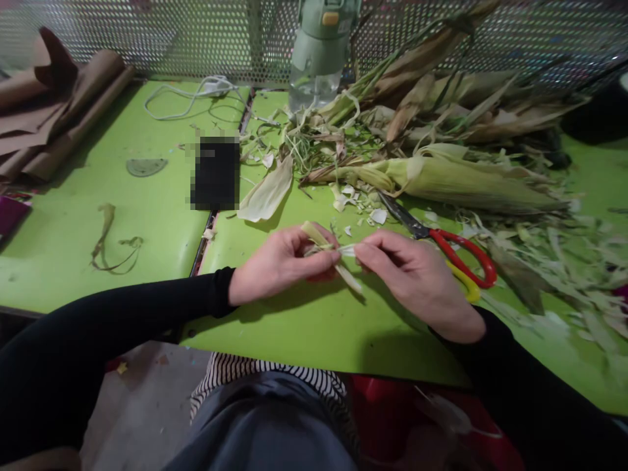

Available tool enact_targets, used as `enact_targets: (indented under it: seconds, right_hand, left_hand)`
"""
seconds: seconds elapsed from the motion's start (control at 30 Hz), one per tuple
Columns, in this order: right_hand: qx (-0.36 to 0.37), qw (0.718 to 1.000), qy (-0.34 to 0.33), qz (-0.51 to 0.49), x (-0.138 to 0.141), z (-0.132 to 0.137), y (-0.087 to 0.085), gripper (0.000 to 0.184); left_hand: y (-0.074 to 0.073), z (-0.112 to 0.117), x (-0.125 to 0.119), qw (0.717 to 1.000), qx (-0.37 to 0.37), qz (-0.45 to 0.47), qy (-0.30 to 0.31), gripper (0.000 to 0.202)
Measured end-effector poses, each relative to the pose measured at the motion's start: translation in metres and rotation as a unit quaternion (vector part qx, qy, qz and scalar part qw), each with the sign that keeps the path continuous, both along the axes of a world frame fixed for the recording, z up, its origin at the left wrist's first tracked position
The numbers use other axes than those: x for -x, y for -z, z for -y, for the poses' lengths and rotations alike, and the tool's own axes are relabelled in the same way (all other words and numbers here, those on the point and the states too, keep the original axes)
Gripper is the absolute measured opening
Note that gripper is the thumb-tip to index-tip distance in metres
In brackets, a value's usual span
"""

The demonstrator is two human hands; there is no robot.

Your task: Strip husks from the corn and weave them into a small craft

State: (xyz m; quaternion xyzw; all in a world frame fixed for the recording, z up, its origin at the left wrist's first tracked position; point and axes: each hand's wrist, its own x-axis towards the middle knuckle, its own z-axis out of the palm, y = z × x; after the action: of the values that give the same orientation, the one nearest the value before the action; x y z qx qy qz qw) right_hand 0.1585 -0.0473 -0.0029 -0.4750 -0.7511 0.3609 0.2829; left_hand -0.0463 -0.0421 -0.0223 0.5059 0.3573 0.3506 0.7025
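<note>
My left hand (279,265) and my right hand (412,278) meet over the green table (314,327), both pinching a small pale strip of corn husk (338,258). The left fingers close round one end, and a loose tail of husk hangs down between the hands. The right fingertips pinch the other end. Red-handled scissors (451,252) lie on the table just behind my right hand, blades pointing up and left.
Unhusked corn cobs (456,180) and husk scraps are heaped at the back right. A green bottle (318,52) stands by the mesh wall. A black phone (216,173), white cable (196,95) and brown paper (59,111) lie left.
</note>
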Motion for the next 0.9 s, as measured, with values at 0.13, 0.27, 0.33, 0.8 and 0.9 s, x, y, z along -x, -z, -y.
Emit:
enact_targets:
  seconds: [0.13,0.27,0.33,0.8,0.9]
  right_hand:
    - [0.002,0.996,-0.048,0.072,0.002,-0.003,0.007,0.040]
    - [-0.007,0.989,-0.117,0.089,-0.001,-0.003,0.002,0.042]
    - [-0.016,0.984,-0.155,0.084,-0.006,-0.004,-0.005,0.043]
    - [-0.060,0.994,0.003,0.093,-0.011,-0.006,-0.001,0.036]
    - [0.033,0.998,-0.025,0.044,-0.002,-0.003,0.006,0.035]
  left_hand:
    - [0.003,-0.004,0.000,0.998,0.045,0.020,-0.036,0.022]
    - [-0.003,-0.005,0.002,0.999,0.042,-0.006,0.004,0.024]
    - [-0.005,-0.005,0.004,0.999,0.042,-0.006,0.025,0.025]
    - [-0.004,-0.013,0.008,0.992,0.077,0.030,0.096,0.028]
    - [-0.002,-0.008,0.006,0.992,0.080,0.026,0.091,0.035]
